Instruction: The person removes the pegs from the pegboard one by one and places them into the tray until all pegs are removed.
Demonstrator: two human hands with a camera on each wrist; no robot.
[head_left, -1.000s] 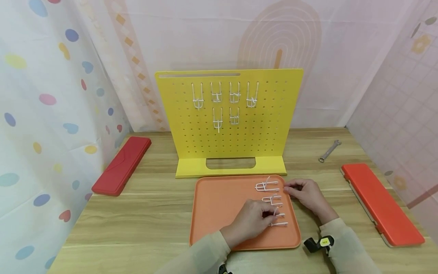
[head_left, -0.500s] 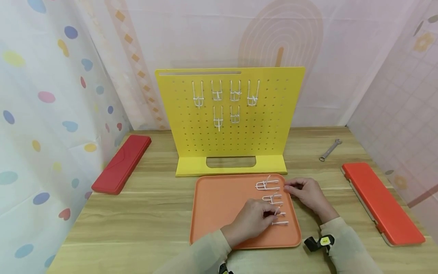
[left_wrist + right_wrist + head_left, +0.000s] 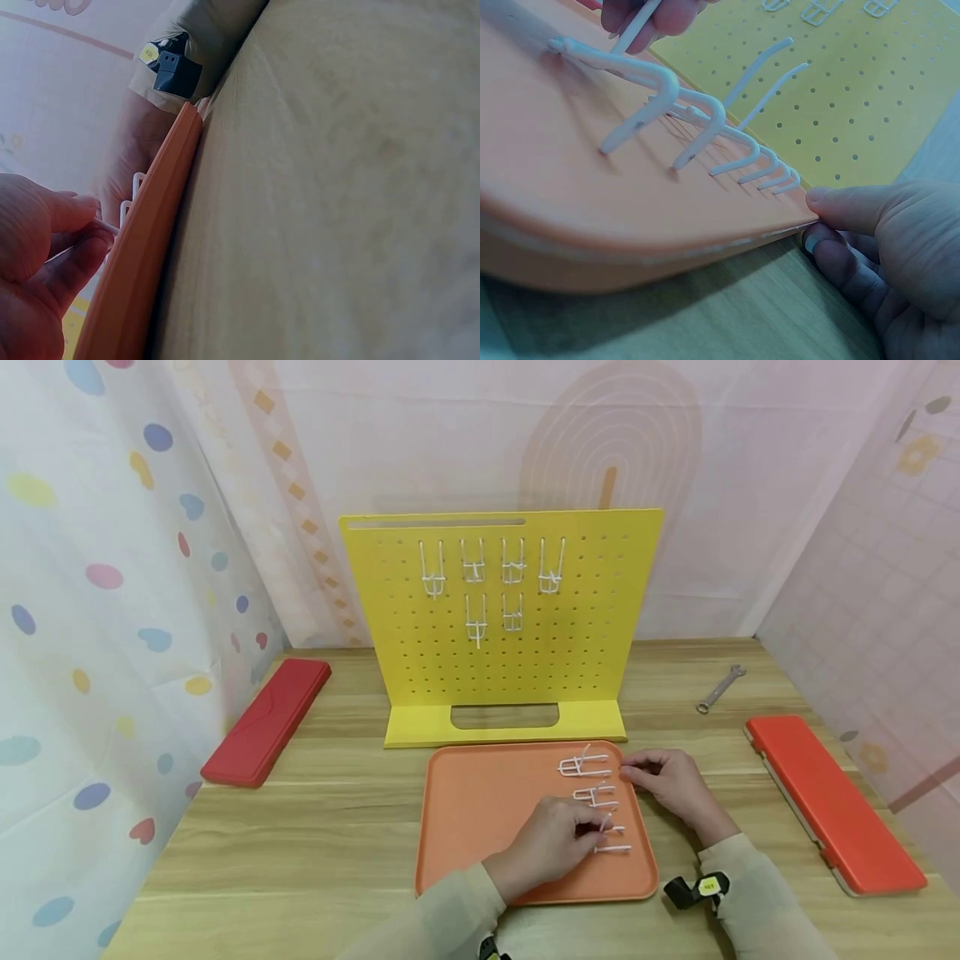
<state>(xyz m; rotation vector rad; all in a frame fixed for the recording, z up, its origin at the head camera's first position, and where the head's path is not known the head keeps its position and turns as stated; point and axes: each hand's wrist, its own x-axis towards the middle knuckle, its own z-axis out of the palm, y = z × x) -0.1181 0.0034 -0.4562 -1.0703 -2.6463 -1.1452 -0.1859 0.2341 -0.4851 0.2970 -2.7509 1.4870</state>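
Observation:
My left hand [image 3: 551,843] is over the right part of an orange tray [image 3: 468,810]. Its thumb and fingers pinch the upright prong of a white wire pegboard hook [image 3: 635,28], whose bent ends touch the tray in the right wrist view. My fingers cover part of this hook in the head view. Two more white hooks, a far one [image 3: 576,768] and a nearer one [image 3: 585,795], lie behind it in a row. My right hand [image 3: 671,785] grips the tray's right rim, thumb on top and fingers below, as the right wrist view shows.
Behind the tray stands a yellow pegboard [image 3: 495,668] with several white hooks hung on it. A dark red case [image 3: 270,722] lies at the left, and an orange-red case [image 3: 836,806] at the right. A wrench [image 3: 722,689] lies at the back right.

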